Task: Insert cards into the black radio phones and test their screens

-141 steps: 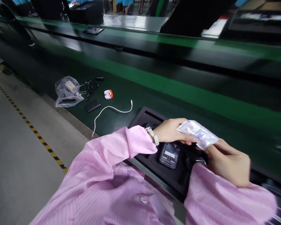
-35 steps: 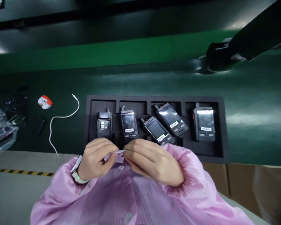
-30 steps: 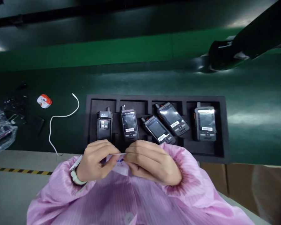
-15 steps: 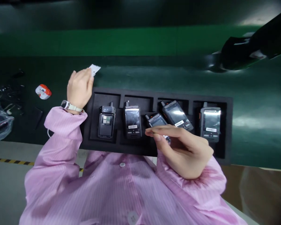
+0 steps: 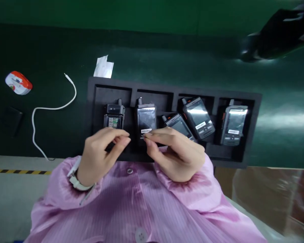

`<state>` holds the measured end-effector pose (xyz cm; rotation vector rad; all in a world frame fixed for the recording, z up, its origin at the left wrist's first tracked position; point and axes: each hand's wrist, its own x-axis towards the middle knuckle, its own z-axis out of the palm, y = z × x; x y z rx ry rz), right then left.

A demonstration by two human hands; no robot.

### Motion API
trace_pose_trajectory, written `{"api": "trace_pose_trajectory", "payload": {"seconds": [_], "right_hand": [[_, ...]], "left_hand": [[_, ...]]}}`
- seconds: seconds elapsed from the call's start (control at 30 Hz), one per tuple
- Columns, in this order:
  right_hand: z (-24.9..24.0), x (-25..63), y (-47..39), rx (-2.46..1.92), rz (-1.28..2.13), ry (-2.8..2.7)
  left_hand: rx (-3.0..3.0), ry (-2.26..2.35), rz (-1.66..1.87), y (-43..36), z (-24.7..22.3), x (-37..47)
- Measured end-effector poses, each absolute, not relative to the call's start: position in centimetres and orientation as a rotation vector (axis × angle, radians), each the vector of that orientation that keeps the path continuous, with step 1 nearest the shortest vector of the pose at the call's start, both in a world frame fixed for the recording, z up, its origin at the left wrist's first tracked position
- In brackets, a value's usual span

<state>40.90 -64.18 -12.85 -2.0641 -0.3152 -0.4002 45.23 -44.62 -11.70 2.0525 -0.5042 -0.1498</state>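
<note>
My left hand (image 5: 101,153) is closed in a pinch over the lower part of a handheld radio (image 5: 115,118), whose open back shows card slots and a bit of green board. Whatever its fingertips hold, if anything, is too small to name. My right hand (image 5: 178,153) also pinches, its fingertips before the lower end of a second handheld radio (image 5: 146,118) lying screen up; a tiny thing between them cannot be made out. A third radio (image 5: 178,125) is partly hidden behind that hand and lies tilted next to another radio (image 5: 199,118). All lie in a black foam tray (image 5: 152,86).
One more radio (image 5: 234,125) lies in the tray's right compartment. A torn white paper (image 5: 103,67) rests behind the tray. To the left are a white cable (image 5: 53,108), a red-and-white object (image 5: 19,82) and a dark flat item (image 5: 12,119). A black object (image 5: 276,37) juts in at upper right.
My left hand has let go of the white paper behind the tray and come down over the leftmost radio. My right hand has moved left, still pinching. The view has shifted, showing the white cable.
</note>
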Motion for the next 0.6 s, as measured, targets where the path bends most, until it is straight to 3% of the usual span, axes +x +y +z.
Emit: {"api": "trace_pose_trajectory", "payload": {"seconds": [0.17,0.33,0.6], "right_hand": [[-14.0,40.5,-62.9,-2.085,-0.489,-0.554],[-13.9,40.2,-62.6,-2.013,-0.358,-0.612],[-13.5,39.7,-61.7,-1.893,-0.14,-0.195]], "left_hand": [[1.814,-0.258,-0.257,-45.1,-13.4,42.3],[1.657,-0.133,-0.334,-44.8,-13.7,41.7],[1.509,-0.024,-0.335,-44.7,-13.4,41.2]]}}
